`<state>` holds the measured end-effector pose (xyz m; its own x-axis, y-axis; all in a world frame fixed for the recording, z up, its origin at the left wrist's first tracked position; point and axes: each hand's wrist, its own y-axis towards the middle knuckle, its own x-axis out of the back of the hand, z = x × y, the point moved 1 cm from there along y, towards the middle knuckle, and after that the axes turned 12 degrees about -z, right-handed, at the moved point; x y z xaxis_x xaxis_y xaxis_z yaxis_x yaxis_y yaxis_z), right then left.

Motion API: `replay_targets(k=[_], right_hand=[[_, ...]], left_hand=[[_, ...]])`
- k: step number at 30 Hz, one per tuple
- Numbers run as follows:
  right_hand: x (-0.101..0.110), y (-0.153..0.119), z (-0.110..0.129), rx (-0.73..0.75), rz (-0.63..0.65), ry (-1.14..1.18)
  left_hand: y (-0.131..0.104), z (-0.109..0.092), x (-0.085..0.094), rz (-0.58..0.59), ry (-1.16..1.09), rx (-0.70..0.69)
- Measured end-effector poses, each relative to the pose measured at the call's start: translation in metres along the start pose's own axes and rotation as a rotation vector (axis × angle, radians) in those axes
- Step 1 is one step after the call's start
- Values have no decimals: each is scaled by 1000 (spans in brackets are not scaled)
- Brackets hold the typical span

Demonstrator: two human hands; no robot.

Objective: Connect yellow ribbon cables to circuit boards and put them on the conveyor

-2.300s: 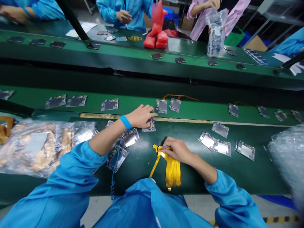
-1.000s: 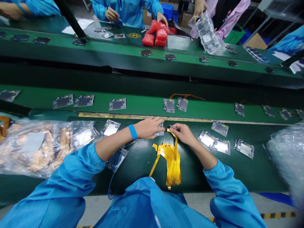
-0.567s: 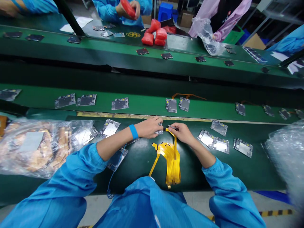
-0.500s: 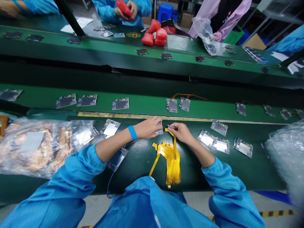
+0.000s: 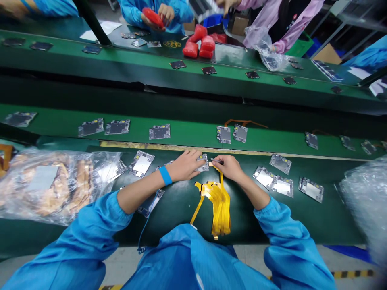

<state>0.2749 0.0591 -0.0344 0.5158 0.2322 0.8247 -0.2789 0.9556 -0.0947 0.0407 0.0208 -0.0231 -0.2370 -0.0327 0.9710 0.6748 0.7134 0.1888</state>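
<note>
My left hand [image 5: 188,165] is closed on a small circuit board [image 5: 205,163], its fingers over the board's left part and pressing it to the green bench. At the board's right edge, my right hand [image 5: 229,166] pinches slim grey tweezers [image 5: 216,161]. Their tips are at the end of a yellow flex cable [image 5: 220,170], which meets the board's edge; whether it is joined there I cannot tell. That cable runs down to a fanned stack of yellow flex cables [image 5: 221,207] in front of my body.
Several boards lie at the right [image 5: 282,186] and left [image 5: 142,164] of the bench. A plastic bag of coiled cables [image 5: 51,189] is at far left, clear plastic wrap [image 5: 365,193] at far right. Beyond runs a green conveyor [image 5: 193,131] with boards; co-workers handle red bundles [image 5: 191,49].
Boards on the near conveyor have shifted right; those on the far one, slightly left. My left hand has eased slightly left, showing more of the board. A co-worker's hand with a grey striped object appears at the top.
</note>
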Motion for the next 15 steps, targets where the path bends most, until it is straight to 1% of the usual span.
replay_targets(k=[6,10,15], right_hand=[[0,3,2,1,44,4],[0,8,4,17,75,11],[1,11,5,31,84,-13]], left_hand=[[-1,-1,-2,-8,-6,-5],[-1,-3,-3,9,35,-18],[2,-8,0,25,100,-60]])
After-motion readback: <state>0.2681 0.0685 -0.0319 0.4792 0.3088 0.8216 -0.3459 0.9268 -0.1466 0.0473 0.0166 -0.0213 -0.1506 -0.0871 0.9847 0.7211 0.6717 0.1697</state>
